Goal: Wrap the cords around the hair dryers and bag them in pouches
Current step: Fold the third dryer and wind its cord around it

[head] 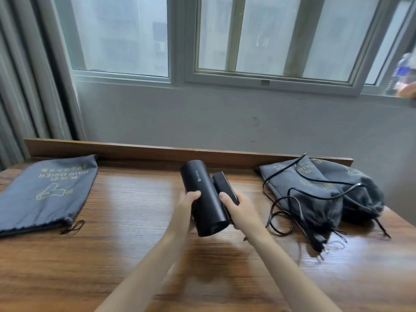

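A black hair dryer [203, 197] with its handle folded alongside the barrel is held just above the wooden table [139, 212]. My left hand [188, 204] grips the barrel from the left. My right hand [237, 207] holds the folded handle on the right. The dryer's black cord [292, 194] trails loose to the right, looping over two grey pouches [319, 194] that look filled and drawn shut. Its plug [318, 242] lies near the pouch mouths. A flat, empty grey pouch [45, 194] printed "HAIR DRIER" lies at the left.
A raised wooden lip [135, 149] runs along the table's back edge against a grey wall under a window. Curtains [20, 86] hang at the far left. A bottle [403, 70] stands on the sill at the far right.
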Available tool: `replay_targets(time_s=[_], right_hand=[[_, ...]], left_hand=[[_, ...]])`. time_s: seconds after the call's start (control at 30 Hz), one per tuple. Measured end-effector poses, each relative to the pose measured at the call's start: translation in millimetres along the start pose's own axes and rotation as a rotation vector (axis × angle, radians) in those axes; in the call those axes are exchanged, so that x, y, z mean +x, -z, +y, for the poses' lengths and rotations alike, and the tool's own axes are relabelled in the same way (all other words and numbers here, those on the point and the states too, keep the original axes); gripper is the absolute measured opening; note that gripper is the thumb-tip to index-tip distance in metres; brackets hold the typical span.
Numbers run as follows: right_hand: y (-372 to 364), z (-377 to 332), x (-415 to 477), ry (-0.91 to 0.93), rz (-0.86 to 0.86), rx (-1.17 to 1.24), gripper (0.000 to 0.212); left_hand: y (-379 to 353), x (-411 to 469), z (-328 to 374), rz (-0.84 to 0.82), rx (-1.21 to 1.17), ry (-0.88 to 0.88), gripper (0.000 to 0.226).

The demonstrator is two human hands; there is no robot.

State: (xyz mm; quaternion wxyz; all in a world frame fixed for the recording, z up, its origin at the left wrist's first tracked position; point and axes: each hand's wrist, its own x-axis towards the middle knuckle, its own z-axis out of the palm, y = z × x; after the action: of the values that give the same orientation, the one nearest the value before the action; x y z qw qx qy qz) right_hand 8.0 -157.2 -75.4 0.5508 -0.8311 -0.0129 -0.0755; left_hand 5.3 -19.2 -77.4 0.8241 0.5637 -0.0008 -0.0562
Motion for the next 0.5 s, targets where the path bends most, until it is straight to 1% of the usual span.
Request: replay_targets(time_s=[0.03, 0.07, 0.13, 0.17, 0.2, 0.23, 0.27, 0.33, 0.4, 0.43, 0.5], right_hand=[[4.0, -2.3, 0.4, -0.055, 0.008, 0.037, 0.022], [9.3, -6.2, 0.7, -0.105, 0.013, 0.070, 0.024], [19.6, -14.7, -1.3, -0.193, -0.040, 0.134, 0.026], [22.2, -17.6, -2.2, -0.227, -0.095, 0.162, 0.027], [23.3, -20.0, -3.7, -0.250, -0.150, 0.177, 0.028], [23.6, -19.6, -3.8, -0.256, -0.193, 0.179, 0.029], [23.5, -19.5, -3.8, -0.256, -0.218, 0.175, 0.030], [26.6, -19.0, -3.2, -0.245, -0.256, 0.156, 0.029], [34.9, -20.7, -4.5, -0.252, -0.307, 0.163, 0.025], [41.4, -21.0, -4.3, -0.250, -0.339, 0.185, 0.034], [55.7, -21.8, -4.9, -0.203, -0.446, 0.201, 0.058]], left_hand=[[5.6, -0.2, 0.6, -0.064, 0.160, -0.093, 0.043], [13.1, 1.9, 0.9, -0.092, 0.400, -0.245, 0.055], [27.0, 10.1, 0.8, -0.052, 0.973, -0.600, 0.088], [30.2, 14.8, 0.6, -0.032, 1.174, -0.769, 0.097], [32.1, 19.5, 1.5, -0.013, 1.285, -0.886, 0.099], [32.8, 23.2, 2.2, 0.007, 1.320, -0.960, 0.098], [31.3, 24.9, 5.1, 0.020, 1.323, -0.989, 0.094], [32.3, 27.9, 10.1, 0.030, 1.328, -1.010, 0.088], [36.9, 31.4, 10.8, 0.008, 1.282, -0.978, 0.083], [38.4, 32.5, 10.0, -0.005, 1.250, -0.956, 0.080], [40.5, 32.4, 4.7, -0.032, 1.178, -0.916, 0.075]])
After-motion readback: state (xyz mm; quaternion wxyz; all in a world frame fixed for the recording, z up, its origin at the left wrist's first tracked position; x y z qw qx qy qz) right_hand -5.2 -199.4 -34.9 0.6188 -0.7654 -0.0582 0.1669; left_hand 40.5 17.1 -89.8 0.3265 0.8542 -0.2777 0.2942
